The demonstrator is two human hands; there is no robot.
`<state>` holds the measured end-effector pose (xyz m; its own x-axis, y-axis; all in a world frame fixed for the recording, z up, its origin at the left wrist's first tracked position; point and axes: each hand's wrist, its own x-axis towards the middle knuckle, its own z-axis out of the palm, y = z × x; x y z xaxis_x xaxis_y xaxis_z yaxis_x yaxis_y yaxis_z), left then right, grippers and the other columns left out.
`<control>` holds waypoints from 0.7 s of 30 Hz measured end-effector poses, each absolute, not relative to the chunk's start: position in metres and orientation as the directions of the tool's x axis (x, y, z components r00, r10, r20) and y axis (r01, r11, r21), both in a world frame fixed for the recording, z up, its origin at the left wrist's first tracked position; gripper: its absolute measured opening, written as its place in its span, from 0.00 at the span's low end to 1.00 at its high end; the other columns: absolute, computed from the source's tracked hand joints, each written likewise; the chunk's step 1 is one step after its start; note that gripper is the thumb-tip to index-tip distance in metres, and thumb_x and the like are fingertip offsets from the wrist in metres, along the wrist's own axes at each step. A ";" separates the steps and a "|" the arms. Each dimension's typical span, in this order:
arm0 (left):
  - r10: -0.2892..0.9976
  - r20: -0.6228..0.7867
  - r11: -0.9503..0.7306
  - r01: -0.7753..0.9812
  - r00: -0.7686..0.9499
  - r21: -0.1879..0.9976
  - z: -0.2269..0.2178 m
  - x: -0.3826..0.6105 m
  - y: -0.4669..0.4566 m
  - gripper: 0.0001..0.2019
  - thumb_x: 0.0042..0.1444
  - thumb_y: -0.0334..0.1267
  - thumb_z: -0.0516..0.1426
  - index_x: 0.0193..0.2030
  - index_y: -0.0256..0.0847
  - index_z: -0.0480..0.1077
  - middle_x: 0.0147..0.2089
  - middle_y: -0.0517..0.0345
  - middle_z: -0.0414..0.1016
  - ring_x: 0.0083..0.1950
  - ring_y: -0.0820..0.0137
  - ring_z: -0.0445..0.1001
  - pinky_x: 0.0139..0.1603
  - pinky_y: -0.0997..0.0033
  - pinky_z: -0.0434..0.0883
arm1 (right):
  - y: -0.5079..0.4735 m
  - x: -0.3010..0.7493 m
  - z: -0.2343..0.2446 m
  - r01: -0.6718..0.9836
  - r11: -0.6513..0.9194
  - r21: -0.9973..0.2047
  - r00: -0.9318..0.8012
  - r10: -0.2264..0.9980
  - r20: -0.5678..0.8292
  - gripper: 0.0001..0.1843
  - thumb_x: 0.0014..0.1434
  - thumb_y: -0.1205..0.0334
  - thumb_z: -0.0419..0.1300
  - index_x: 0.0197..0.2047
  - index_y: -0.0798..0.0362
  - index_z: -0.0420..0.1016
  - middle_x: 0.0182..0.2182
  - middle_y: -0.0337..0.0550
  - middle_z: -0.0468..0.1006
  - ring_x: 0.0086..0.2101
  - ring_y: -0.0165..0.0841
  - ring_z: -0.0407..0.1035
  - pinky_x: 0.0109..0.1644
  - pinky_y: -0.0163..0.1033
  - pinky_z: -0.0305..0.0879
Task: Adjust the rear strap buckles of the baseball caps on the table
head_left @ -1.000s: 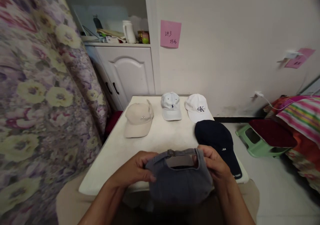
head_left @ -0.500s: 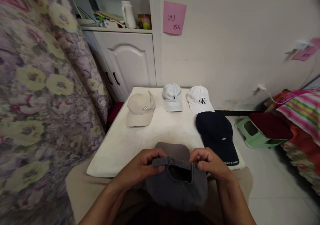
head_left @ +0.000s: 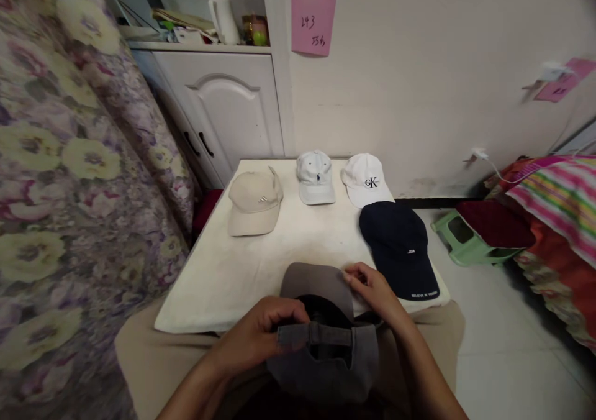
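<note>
A grey baseball cap [head_left: 321,370] is held over my lap with its back strap toward me and its brim pointing away, over the near edge of the table. My left hand [head_left: 256,333] grips the strap at the left of the rear opening, thumb and fingers closed on it. My right hand [head_left: 375,289] has its fingertips pinched at the right edge of the brim. A navy cap [head_left: 395,246] with white lettering on its brim lies just beyond my right hand.
On the white-covered table [head_left: 223,277] sit a beige cap [head_left: 255,199], a pale blue cap [head_left: 315,178] and a white cap [head_left: 365,178]. A green stool [head_left: 465,240] stands to the right, a floral curtain [head_left: 84,190] hangs at left, and a white cabinet [head_left: 223,103] is behind.
My right hand has left the right end of the strap and moved forward to the brim's edge. The rear of the cap has dropped slightly, showing more of its dark inside.
</note>
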<state>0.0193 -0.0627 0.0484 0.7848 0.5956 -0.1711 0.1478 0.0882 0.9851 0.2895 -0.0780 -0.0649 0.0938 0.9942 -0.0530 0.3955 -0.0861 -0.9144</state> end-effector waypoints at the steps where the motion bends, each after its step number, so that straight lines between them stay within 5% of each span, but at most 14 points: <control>1: 0.596 -0.151 0.070 0.137 0.789 0.988 0.051 0.020 -0.063 0.10 0.55 0.44 0.62 0.31 0.38 0.75 0.30 0.59 0.73 0.32 0.71 0.68 0.34 0.73 0.63 | -0.075 0.288 -0.070 0.424 -0.090 -0.901 0.108 0.993 -0.049 0.16 0.55 0.51 0.63 0.42 0.53 0.77 0.31 0.41 0.77 0.33 0.36 0.69 0.38 0.39 0.63; 6: 0.653 -0.084 -0.003 0.114 0.753 0.993 0.063 0.023 -0.064 0.10 0.57 0.42 0.61 0.31 0.38 0.75 0.31 0.59 0.74 0.33 0.70 0.69 0.35 0.72 0.64 | -0.058 0.274 -0.082 0.371 -0.048 -0.927 0.106 0.994 -0.009 0.17 0.50 0.62 0.63 0.45 0.53 0.77 0.26 0.34 0.71 0.28 0.32 0.67 0.33 0.36 0.62; 12: 0.731 -0.104 0.013 0.138 0.674 0.990 0.064 0.030 -0.059 0.06 0.56 0.39 0.61 0.33 0.38 0.74 0.31 0.60 0.72 0.33 0.71 0.66 0.35 0.73 0.61 | -0.031 0.284 -0.074 0.384 0.005 -0.923 0.134 0.989 0.061 0.16 0.54 0.60 0.59 0.45 0.55 0.77 0.28 0.38 0.73 0.30 0.34 0.68 0.36 0.39 0.64; 16: 0.792 -0.110 0.030 0.142 0.600 0.989 0.058 0.037 -0.055 0.06 0.56 0.38 0.61 0.31 0.38 0.73 0.29 0.62 0.69 0.33 0.71 0.63 0.35 0.73 0.60 | -0.039 0.297 -0.045 0.409 0.053 -0.911 0.174 0.975 0.136 0.14 0.58 0.60 0.59 0.46 0.55 0.76 0.38 0.47 0.78 0.38 0.38 0.72 0.46 0.44 0.66; 21: 0.798 -0.110 0.030 0.142 0.593 0.989 0.052 0.042 -0.053 0.05 0.56 0.37 0.61 0.33 0.38 0.74 0.31 0.61 0.71 0.35 0.70 0.65 0.37 0.73 0.60 | -0.073 0.278 0.016 0.379 0.278 -0.883 0.092 0.938 0.335 0.07 0.61 0.62 0.62 0.43 0.51 0.78 0.36 0.43 0.77 0.35 0.34 0.71 0.42 0.40 0.67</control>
<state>0.0416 -0.0533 0.0519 0.5932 0.7975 -0.1096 0.1419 0.0304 0.9894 0.2776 -0.0733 0.0158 0.0919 0.9377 0.3350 0.3788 0.2782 -0.8827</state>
